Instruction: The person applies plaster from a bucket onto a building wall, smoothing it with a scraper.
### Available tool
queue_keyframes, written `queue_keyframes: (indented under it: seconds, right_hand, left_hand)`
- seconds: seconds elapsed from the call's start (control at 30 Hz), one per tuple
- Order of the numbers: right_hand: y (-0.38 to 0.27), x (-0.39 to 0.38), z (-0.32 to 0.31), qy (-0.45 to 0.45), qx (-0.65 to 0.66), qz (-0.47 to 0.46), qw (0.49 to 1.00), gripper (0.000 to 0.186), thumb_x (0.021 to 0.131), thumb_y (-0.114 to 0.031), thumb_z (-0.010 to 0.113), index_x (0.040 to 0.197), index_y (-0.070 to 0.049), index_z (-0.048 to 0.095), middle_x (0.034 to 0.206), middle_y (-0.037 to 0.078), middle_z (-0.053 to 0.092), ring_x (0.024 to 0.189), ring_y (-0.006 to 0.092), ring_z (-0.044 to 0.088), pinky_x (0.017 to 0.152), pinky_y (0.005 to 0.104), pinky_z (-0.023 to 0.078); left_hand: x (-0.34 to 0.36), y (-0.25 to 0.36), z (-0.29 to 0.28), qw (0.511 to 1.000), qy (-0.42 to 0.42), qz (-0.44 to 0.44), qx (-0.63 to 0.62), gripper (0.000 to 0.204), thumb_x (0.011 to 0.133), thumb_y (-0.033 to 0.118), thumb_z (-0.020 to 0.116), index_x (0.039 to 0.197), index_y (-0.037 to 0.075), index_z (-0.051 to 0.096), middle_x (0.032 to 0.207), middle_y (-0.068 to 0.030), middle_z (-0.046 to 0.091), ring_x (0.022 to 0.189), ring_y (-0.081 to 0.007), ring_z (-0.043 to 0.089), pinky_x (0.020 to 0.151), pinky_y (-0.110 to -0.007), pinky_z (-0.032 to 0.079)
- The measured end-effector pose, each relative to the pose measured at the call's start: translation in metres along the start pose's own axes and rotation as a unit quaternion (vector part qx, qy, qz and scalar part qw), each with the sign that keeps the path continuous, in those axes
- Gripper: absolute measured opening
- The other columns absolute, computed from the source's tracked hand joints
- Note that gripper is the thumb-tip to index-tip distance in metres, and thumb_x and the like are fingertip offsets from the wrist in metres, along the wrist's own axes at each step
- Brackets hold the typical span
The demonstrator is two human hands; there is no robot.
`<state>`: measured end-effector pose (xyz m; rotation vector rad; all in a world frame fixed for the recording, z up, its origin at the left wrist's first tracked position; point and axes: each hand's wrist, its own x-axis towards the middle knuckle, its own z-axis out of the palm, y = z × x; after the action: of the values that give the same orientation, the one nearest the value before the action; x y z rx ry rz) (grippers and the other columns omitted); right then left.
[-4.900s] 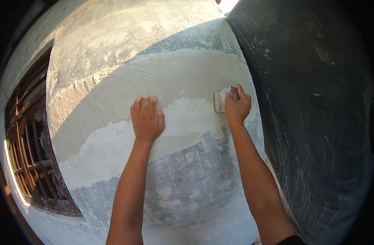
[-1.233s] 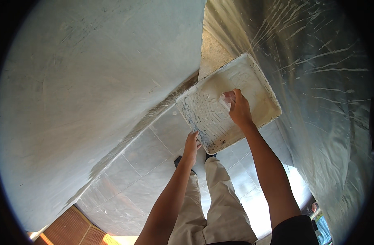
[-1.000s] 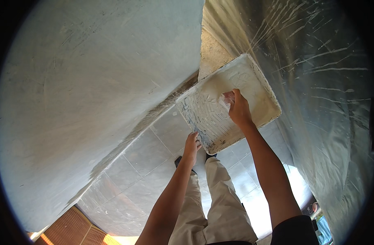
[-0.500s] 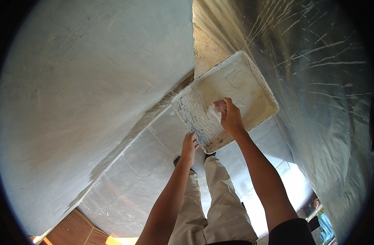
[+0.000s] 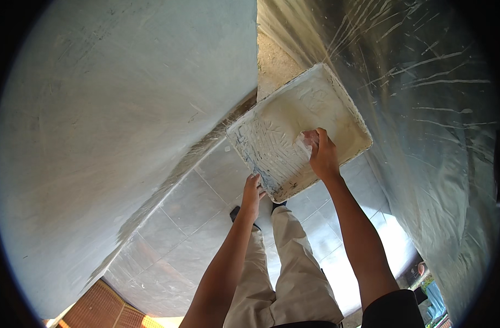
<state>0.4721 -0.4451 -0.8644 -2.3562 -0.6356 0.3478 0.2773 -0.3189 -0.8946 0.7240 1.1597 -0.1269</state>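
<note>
A rectangular paint tray, coated in off-white paint, is tilted in front of me over the floor. At its near left edge my left hand grips the rim, fingers partly tucked under it. My right hand holds a small pinkish block smeared with white paint, its kind partly hidden by the fingers. That block touches or hovers just above the wet paint near the tray's middle. The near left part of the tray shows ridges with streaks and bluish stains.
A pale smooth wall rises on the left. Clear plastic sheeting with white drips hangs on the right. Grey floor tiles lie below, with my legs standing on them. An orange-brown grid panel is at the lower left.
My right hand has moved the pinkish block rightward across the tray, away from the ridged part. My left hand keeps its hold on the rim.
</note>
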Motion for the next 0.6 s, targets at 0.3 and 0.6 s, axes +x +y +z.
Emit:
queue_keyframes:
  seconds: [0.3, 0.6]
  right_hand:
    - [-0.009, -0.007, 0.011, 0.018, 0.000, 0.022, 1.000, 0.041, 0.085, 0.007, 0.055, 0.124, 0.001, 0.042, 0.112, 0.028, 0.059, 0.106, 0.0461, 0.057, 0.086, 0.0496, 0.048]
    - [-0.019, -0.012, 0.034, 0.040, 0.033, 0.038, 0.998, 0.041, 0.084, 0.008, 0.055, 0.122, -0.001, 0.041, 0.105, 0.029, 0.061, 0.099, 0.0475, 0.059, 0.080, 0.0518, 0.049]
  left_hand:
    - [-0.002, 0.002, -0.005, 0.999, -0.012, 0.020, 0.036, 0.066, 0.095, 0.043, 0.050, 0.146, 0.006, 0.031, 0.143, -0.0116, 0.042, 0.129, -0.0275, 0.044, 0.106, -0.041, 0.035]
    - [0.001, 0.000, -0.008, 0.999, -0.017, 0.023, 0.047, 0.066, 0.096, 0.043, 0.051, 0.147, 0.006, 0.031, 0.145, -0.0111, 0.040, 0.131, -0.0282, 0.043, 0.106, -0.041, 0.035]
